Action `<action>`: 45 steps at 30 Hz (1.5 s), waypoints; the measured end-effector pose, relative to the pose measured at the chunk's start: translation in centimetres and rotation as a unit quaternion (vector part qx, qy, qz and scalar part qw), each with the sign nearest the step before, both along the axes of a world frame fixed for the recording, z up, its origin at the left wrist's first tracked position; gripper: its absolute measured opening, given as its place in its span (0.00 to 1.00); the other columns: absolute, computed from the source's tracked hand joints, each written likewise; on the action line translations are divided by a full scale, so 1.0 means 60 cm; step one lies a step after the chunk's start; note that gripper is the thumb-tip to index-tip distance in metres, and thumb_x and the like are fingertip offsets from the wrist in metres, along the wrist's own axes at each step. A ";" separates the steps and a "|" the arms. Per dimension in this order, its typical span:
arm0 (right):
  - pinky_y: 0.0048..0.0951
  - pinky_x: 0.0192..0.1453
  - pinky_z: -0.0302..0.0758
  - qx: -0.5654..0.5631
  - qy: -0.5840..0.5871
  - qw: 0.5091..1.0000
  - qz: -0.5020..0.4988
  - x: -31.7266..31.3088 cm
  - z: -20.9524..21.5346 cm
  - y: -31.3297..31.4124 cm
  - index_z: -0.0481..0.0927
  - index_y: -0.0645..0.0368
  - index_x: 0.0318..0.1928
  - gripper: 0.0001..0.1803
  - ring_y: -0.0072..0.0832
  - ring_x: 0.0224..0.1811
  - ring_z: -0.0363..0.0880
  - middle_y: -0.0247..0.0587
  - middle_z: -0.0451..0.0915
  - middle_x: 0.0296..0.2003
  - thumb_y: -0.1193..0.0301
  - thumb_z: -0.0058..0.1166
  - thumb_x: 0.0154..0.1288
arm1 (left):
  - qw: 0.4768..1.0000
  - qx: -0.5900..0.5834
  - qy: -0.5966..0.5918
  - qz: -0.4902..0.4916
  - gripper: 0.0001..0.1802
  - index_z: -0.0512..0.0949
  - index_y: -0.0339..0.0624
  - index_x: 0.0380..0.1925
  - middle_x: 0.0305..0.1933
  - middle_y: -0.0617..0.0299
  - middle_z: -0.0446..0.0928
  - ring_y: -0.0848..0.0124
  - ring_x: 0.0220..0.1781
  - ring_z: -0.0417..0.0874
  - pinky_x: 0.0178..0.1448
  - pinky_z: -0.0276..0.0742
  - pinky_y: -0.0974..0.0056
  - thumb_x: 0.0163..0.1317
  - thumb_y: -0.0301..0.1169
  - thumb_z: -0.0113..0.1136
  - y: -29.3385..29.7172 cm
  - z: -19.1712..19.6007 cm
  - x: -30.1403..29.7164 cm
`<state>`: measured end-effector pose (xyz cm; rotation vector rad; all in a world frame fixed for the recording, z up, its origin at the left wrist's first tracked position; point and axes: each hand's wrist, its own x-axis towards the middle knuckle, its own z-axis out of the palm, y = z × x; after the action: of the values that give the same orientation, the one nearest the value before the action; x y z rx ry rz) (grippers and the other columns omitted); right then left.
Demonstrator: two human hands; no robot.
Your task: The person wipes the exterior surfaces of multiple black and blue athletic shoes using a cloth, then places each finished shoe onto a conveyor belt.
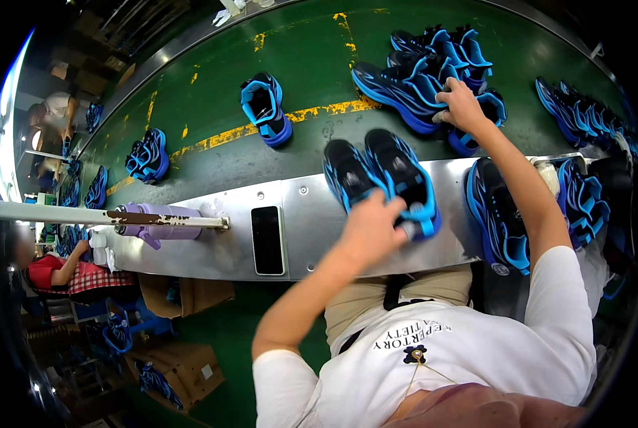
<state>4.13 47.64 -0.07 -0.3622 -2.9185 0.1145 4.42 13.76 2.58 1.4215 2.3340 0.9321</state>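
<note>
My left hand, a little blurred, grips a pair of black and blue sneakers by their heel collars. The pair is over the metal ledge, toes pointing away from me. Farther right, my right hand reaches onto the green surface and pinches the heel of a black and blue sneaker, whose toe points left. White coverings show on some fingertips. Behind that sneaker several more sneakers are bunched together. Another sneaker lies beneath my right wrist, partly hidden by it.
On the ledge lie a phone and a purple bottle, crossed by a white bar. Sneakers stand right of me, and a row beyond. A single sneaker sits mid-surface. A co-worker is at left.
</note>
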 end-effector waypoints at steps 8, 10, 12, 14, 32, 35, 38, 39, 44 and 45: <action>0.43 0.54 0.75 -0.039 -0.034 0.998 -0.030 -0.007 0.012 -0.039 0.84 0.52 0.44 0.25 0.45 0.51 0.72 0.48 0.70 0.47 0.61 0.74 0.42 | 0.916 0.067 0.361 0.161 0.21 0.81 0.45 0.41 0.47 0.54 0.77 0.56 0.55 0.74 0.56 0.66 0.49 0.42 0.27 0.67 0.081 -0.026 -0.275; 0.43 0.51 0.75 -0.046 -0.026 0.998 -0.031 -0.001 0.004 -0.035 0.85 0.52 0.44 0.24 0.45 0.49 0.74 0.49 0.73 0.44 0.60 0.73 0.44 | 0.906 0.071 0.354 0.220 0.22 0.80 0.45 0.43 0.49 0.57 0.77 0.57 0.58 0.72 0.58 0.65 0.50 0.43 0.25 0.65 0.071 -0.036 -0.315; 0.43 0.48 0.75 -0.084 -0.083 0.993 -0.028 0.006 0.004 -0.049 0.85 0.53 0.43 0.22 0.46 0.45 0.76 0.49 0.75 0.39 0.59 0.72 0.46 | 0.891 -0.048 0.356 0.276 0.26 0.75 0.47 0.53 0.52 0.58 0.77 0.57 0.59 0.71 0.60 0.63 0.47 0.51 0.30 0.64 0.036 -0.059 -0.359; 0.43 0.47 0.75 -0.078 -0.080 0.994 0.011 0.017 0.016 -0.074 0.85 0.54 0.42 0.23 0.46 0.42 0.77 0.49 0.77 0.36 0.56 0.69 0.48 | 0.891 -0.231 0.222 0.323 0.25 0.73 0.46 0.55 0.52 0.55 0.78 0.54 0.58 0.74 0.58 0.66 0.43 0.55 0.35 0.62 -0.010 -0.098 -0.417; 0.42 0.36 0.73 -0.323 -0.245 0.903 0.145 0.344 0.113 -0.304 0.82 0.53 0.43 0.17 0.46 0.32 0.78 0.46 0.77 0.29 0.66 0.64 0.51 | 0.988 -0.067 0.006 0.137 0.25 0.76 0.39 0.47 0.47 0.51 0.75 0.52 0.51 0.73 0.55 0.67 0.54 0.44 0.19 0.61 -0.161 0.013 0.175; 0.41 0.34 0.73 -0.408 -0.173 0.878 0.179 0.322 0.176 -0.305 0.80 0.53 0.48 0.18 0.45 0.30 0.79 0.45 0.78 0.27 0.68 0.60 0.55 | 0.978 -0.087 0.119 0.148 0.33 0.73 0.41 0.56 0.59 0.48 0.69 0.53 0.62 0.68 0.60 0.61 0.52 0.44 0.21 0.64 -0.149 0.101 0.175; 0.42 0.35 0.73 -0.412 -0.162 0.859 0.258 0.312 0.193 -0.327 0.79 0.53 0.49 0.18 0.45 0.30 0.79 0.45 0.78 0.28 0.71 0.57 0.55 | 1.000 0.005 0.000 -0.005 0.31 0.74 0.41 0.55 0.52 0.49 0.73 0.53 0.56 0.72 0.56 0.64 0.54 0.44 0.22 0.64 -0.122 0.113 0.165; 0.42 0.35 0.73 -0.382 -0.184 0.848 0.319 0.311 0.190 -0.333 0.78 0.54 0.48 0.17 0.45 0.30 0.79 0.45 0.79 0.28 0.73 0.56 0.55 | 0.997 -0.022 -0.058 -0.044 0.26 0.75 0.41 0.49 0.40 0.53 0.75 0.55 0.45 0.75 0.49 0.68 0.56 0.44 0.23 0.64 -0.114 0.091 0.174; 0.35 0.35 0.75 -0.712 -0.453 0.508 0.173 0.282 0.181 -0.337 0.73 0.60 0.48 0.16 0.39 0.25 0.77 0.45 0.77 0.30 0.75 0.52 0.57 | 0.984 0.090 0.152 0.009 0.12 0.75 0.43 0.33 0.21 0.61 0.69 0.63 0.25 0.72 0.29 0.66 0.60 0.46 0.26 0.62 -0.088 0.091 0.168; 0.36 0.36 0.76 -0.751 -0.448 0.460 0.156 0.284 0.160 -0.333 0.73 0.61 0.50 0.17 0.40 0.28 0.78 0.45 0.79 0.33 0.77 0.51 0.59 | 0.992 0.049 0.112 -0.010 0.17 0.76 0.41 0.38 0.26 0.59 0.71 0.60 0.30 0.73 0.35 0.67 0.60 0.44 0.27 0.63 -0.094 0.089 0.166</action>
<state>21.15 27.64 9.51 0.0307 -2.3452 3.4558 14.36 8.12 7.90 1.6628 2.4563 0.9386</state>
